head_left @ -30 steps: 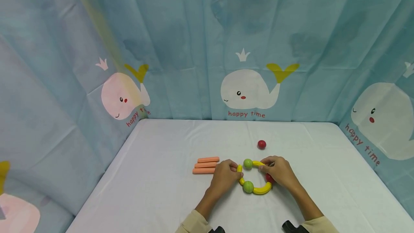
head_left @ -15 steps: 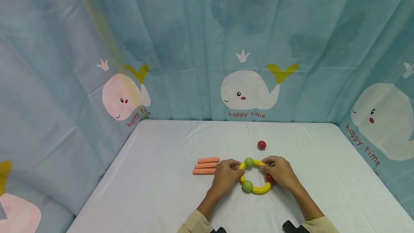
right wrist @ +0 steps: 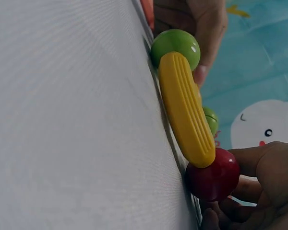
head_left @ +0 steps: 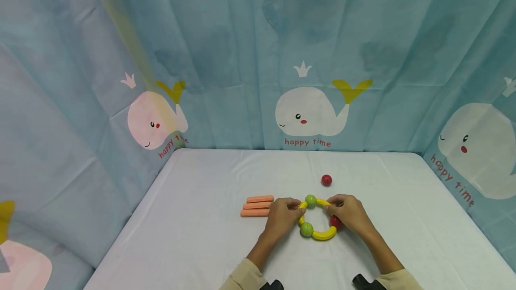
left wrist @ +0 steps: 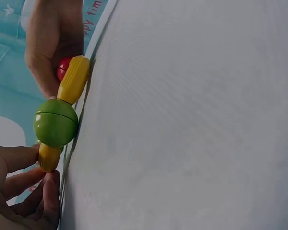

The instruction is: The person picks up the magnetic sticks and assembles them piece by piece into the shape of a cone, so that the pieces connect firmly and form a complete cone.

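In the head view a ring of toy pieces lies on the white table [head_left: 193, 236]. A left yellow curved piece [left wrist: 49, 158] is pinched between the thumb and fingers of my left hand [head_left: 281, 216]. My right hand [head_left: 350, 213] pinches the upper-right yellow curved piece [head_left: 322, 202], partly covering it. Beside that hand sits a dark red ball [right wrist: 213, 175], half hidden from above. A green ball [head_left: 311, 200] stands at the ring's top and a grooved green ball [left wrist: 55, 123] at its lower left. A ribbed yellow piece [right wrist: 185, 108] runs along the near side.
Left of the ring several orange sticks [head_left: 256, 206] lie side by side, close to my left hand. A loose red ball [head_left: 326, 180] rests behind the ring. Blue whale-print cloth [head_left: 225, 79] hangs around the table's back and sides.
The ring has turned slightly clockwise: its lower green ball shifted left and up, its top green ball a little right and up. My left hand moved slightly right; my right hand barely moved.
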{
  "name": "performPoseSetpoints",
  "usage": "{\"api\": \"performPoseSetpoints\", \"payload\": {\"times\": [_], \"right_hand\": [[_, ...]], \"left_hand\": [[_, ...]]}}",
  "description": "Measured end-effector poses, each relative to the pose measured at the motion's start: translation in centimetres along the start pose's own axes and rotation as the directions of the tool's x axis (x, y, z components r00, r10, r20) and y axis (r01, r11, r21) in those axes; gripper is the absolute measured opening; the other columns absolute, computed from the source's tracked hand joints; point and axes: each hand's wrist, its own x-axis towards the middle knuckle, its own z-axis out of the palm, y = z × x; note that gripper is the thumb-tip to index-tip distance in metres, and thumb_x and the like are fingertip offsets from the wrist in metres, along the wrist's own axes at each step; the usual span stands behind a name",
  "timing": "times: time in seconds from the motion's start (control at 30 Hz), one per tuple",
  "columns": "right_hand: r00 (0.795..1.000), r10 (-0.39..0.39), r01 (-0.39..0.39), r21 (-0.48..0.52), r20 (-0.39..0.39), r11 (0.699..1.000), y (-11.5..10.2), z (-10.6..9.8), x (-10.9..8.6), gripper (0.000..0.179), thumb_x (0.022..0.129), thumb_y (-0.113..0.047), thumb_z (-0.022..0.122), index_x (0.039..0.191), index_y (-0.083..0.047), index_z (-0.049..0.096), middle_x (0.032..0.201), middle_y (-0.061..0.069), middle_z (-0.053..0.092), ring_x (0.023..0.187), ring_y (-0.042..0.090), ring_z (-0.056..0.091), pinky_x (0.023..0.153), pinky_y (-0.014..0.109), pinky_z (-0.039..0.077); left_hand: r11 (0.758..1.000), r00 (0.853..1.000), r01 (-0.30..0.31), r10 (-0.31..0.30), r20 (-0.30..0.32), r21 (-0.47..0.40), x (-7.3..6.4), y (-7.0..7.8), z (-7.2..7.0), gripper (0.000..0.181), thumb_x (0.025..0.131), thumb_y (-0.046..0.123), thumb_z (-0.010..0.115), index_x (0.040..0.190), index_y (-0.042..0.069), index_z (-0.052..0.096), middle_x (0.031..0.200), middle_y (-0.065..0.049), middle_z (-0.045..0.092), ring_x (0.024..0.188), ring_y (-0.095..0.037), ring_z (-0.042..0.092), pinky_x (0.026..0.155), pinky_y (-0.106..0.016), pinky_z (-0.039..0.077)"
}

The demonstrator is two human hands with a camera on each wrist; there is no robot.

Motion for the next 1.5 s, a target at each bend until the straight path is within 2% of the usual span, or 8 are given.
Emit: {"api": "performPoseSetpoints", "payload": {"times": [0.27, 0.5, 0.63, 0.8, 0.97, 1.07, 1.33, 1.5], "right_hand": [[0.999, -0.026, 0.027, -0.042, 0.021, 0.999, -0.1, -0.1, 0.0, 0.026, 0.094, -0.020, 0.081, 0.113, -0.003, 0.078, 0.096, 0.004, 0.072, 0.089, 0.020, 0.061, 0.081, 0.038, 0.056], [0.994, -0.105, 0.106, -0.028, 0.038, 0.994, -0.4, -0.2, 0.4, 0.032, 0.093, -0.021, 0.083, 0.120, -0.006, 0.076, 0.102, 0.005, 0.072, 0.091, 0.019, 0.063, 0.079, 0.033, 0.059], [0.986, -0.155, 0.157, -0.031, 0.060, 0.987, -0.5, 0.3, 1.0, 0.033, 0.092, -0.024, 0.084, 0.121, -0.009, 0.076, 0.108, 0.005, 0.073, 0.097, 0.020, 0.064, 0.085, 0.037, 0.059], [0.976, -0.202, 0.204, -0.020, 0.076, 0.979, -0.6, 0.8, 1.8, 0.033, 0.092, -0.021, 0.083, 0.123, -0.011, 0.076, 0.112, 0.004, 0.074, 0.103, 0.022, 0.065, 0.086, 0.037, 0.059], [0.968, -0.233, 0.236, -0.014, 0.098, 0.972, -0.9, 0.8, 2.2, 0.033, 0.093, -0.019, 0.082, 0.125, -0.011, 0.076, 0.114, 0.003, 0.075, 0.105, 0.023, 0.067, 0.091, 0.042, 0.061], [0.963, -0.244, 0.248, -0.015, 0.116, 0.969, -1.0, 0.7, 2.4, 0.033, 0.094, -0.021, 0.082, 0.125, -0.012, 0.076, 0.116, 0.003, 0.075, 0.106, 0.023, 0.067, 0.093, 0.045, 0.060], [0.955, -0.255, 0.259, -0.004, 0.154, 0.966, -1.2, 0.6, 2.6, 0.028, 0.094, -0.020, 0.082, 0.122, -0.014, 0.079, 0.113, 0.001, 0.075, 0.104, 0.022, 0.066, 0.087, 0.039, 0.057], [0.958, -0.247, 0.252, -0.015, 0.148, 0.968, -1.1, 0.9, 2.7, 0.028, 0.094, -0.022, 0.082, 0.121, -0.015, 0.079, 0.113, 0.001, 0.075, 0.104, 0.022, 0.067, 0.090, 0.045, 0.059]], "left_hand": [[0.998, 0.998, -0.057, 0.057, 0.025, 0.009, -0.5, -0.4, -1.4, 0.024, 0.095, 0.014, 0.079, 0.116, 0.004, 0.079, 0.104, -0.003, 0.077, 0.091, -0.007, 0.068, 0.081, -0.027, 0.058], [0.993, 0.994, -0.110, 0.110, -0.008, 0.040, -1.6, -1.0, -5.1, 0.029, 0.094, 0.015, 0.080, 0.121, 0.005, 0.078, 0.116, -0.009, 0.074, 0.105, -0.023, 0.069, 0.088, -0.031, 0.057], [0.993, 0.993, -0.114, 0.113, -0.036, -0.008, -2.2, -1.9, -7.3, 0.029, 0.095, 0.013, 0.080, 0.122, 0.004, 0.077, 0.118, -0.012, 0.074, 0.105, -0.024, 0.071, 0.088, -0.028, 0.059], [0.996, 0.994, -0.068, 0.063, -0.088, -0.059, -2.9, -3.3, -9.4, 0.031, 0.094, 0.009, 0.081, 0.124, 0.005, 0.077, 0.120, -0.009, 0.074, 0.108, -0.024, 0.073, 0.090, -0.032, 0.061], [0.999, 0.987, -0.003, 0.010, -0.163, 0.047, -3.4, -5.1, -10.7, 0.031, 0.091, 0.010, 0.083, 0.121, 0.009, 0.078, 0.122, -0.008, 0.073, 0.121, -0.032, 0.067, 0.101, -0.051, 0.056], [0.998, 0.984, 0.015, -0.003, -0.177, 0.066, -3.5, -5.9, -11.3, 0.030, 0.089, 0.009, 0.085, 0.118, 0.008, 0.079, 0.122, -0.010, 0.072, 0.120, -0.035, 0.067, 0.102, -0.053, 0.055], [0.993, 0.991, 0.051, -0.038, -0.131, 0.102, -4.0, -6.2, -12.4, 0.026, 0.086, 0.005, 0.087, 0.110, 0.008, 0.078, 0.112, -0.008, 0.071, 0.103, -0.024, 0.066, 0.090, -0.044, 0.056], [0.995, 0.992, 0.055, -0.045, -0.115, 0.083, -4.0, -6.4, -12.6, 0.027, 0.083, -0.002, 0.087, 0.106, 0.008, 0.077, 0.106, -0.005, 0.073, 0.094, -0.019, 0.067, 0.080, -0.031, 0.057]]}}
